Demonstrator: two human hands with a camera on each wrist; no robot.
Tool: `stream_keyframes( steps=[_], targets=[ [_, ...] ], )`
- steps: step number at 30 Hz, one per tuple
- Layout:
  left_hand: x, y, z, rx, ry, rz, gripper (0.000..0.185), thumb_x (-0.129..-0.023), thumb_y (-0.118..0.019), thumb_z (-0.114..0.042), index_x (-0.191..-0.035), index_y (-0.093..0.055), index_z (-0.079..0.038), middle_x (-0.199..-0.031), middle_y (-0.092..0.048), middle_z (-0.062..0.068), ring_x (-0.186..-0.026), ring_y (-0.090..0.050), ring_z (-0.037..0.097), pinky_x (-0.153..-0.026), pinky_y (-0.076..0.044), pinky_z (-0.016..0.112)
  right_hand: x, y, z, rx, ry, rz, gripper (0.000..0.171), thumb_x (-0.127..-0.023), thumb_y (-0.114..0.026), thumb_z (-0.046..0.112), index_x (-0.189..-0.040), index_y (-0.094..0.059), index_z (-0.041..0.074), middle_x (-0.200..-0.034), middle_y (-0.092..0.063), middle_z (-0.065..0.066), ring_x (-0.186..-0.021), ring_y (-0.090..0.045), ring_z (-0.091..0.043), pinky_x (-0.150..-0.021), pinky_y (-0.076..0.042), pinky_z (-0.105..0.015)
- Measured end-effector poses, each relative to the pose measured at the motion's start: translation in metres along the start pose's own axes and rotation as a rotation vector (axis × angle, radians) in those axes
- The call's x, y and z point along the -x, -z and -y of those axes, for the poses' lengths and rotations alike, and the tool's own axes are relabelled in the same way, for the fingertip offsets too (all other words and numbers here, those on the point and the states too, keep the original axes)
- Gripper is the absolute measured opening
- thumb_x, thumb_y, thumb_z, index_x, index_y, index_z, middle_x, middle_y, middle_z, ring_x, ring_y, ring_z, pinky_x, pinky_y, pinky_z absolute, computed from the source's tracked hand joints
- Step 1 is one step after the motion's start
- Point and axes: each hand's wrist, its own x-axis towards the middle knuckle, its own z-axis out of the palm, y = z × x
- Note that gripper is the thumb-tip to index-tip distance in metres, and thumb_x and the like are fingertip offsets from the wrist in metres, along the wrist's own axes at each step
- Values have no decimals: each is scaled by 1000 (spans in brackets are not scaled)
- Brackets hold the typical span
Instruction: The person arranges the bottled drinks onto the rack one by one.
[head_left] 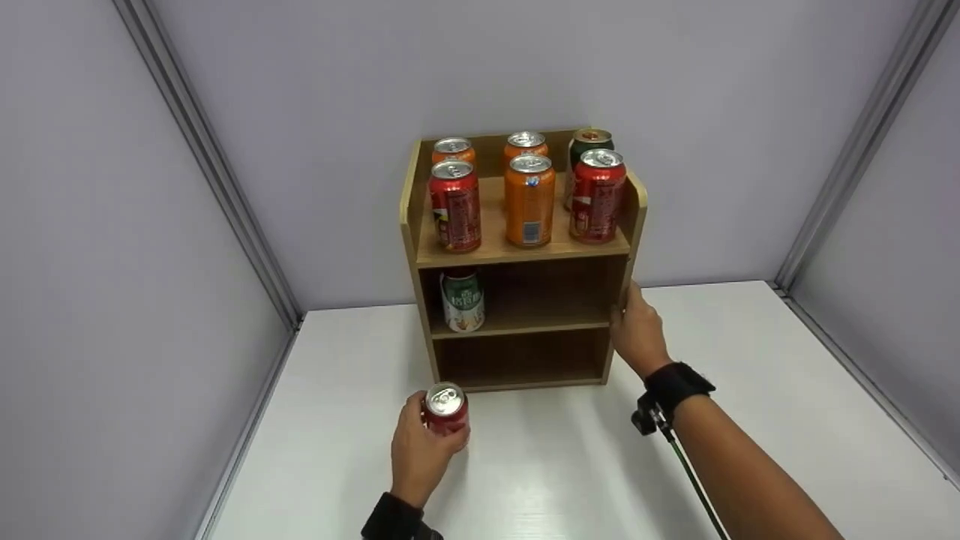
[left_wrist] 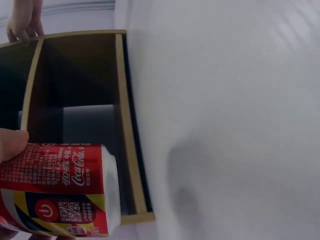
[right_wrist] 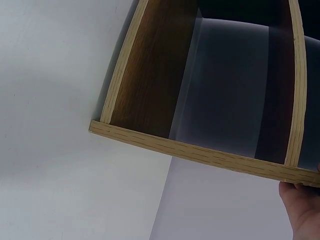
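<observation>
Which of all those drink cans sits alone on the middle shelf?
The green-and-white drink can, at the left of the wooden shelf unit's middle shelf. Six others crowd the top; one red is hand-held.

Light is bright, even and diffuse, from above. Soft shadows fall on the white table (head_left: 540, 465) under the left hand (head_left: 420, 457). The shelf (head_left: 525, 247) compartments beside the right hand (head_left: 637, 330) stay dim. Wrist views bend straight edges.
</observation>
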Motion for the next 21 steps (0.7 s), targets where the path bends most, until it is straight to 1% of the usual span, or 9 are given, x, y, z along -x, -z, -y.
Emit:
stream_keyframes(
  steps=[4,10,14,17,21],
  targets=[
    [-7,-4,-30,34,-95,-12,72,-64,-89,-26,-123,-54,-2,-114,-61,10,-105,-60,24,-87,-49,42,0,0,0,-4,-4,13,42,-96,-53,2,-135,-40,-3,-116,-60,-32,-103,-60,-46,-83,-47,-55],
    [-20,-9,-70,89,-222,-24,73,-64,-89,-26,-124,-54,-3,-115,-60,8,-107,-59,21,-88,-49,40,-1,0,-1,-16,2,-10,41,-94,-55,0,-133,-42,-5,-111,-61,-33,-101,-60,-48,-82,-46,-56],
    [-27,-13,-89,100,-263,-20,76,-63,-90,-28,-125,-54,-4,-116,-60,7,-109,-57,20,-88,-48,39,0,0,-1,-22,3,-13,39,-94,-56,1,-131,-44,-5,-109,-62,-33,-99,-61,-48,-81,-46,-57],
    [-31,-16,-99,100,-274,-18,76,-63,-90,-30,-126,-54,-5,-116,-60,6,-109,-57,20,-88,-48,40,0,0,-1,-25,3,-11,37,-94,-56,1,-129,-45,-5,-108,-63,-32,-98,-61,-47,-80,-47,-56],
    [-38,-19,-113,100,-292,-20,77,-65,-88,-32,-128,-54,-5,-119,-60,7,-110,-56,21,-89,-48,41,0,0,0,-28,-1,-15,41,-94,-56,2,-132,-44,-5,-110,-62,-32,-99,-62,-46,-81,-47,-56]
  ],
)
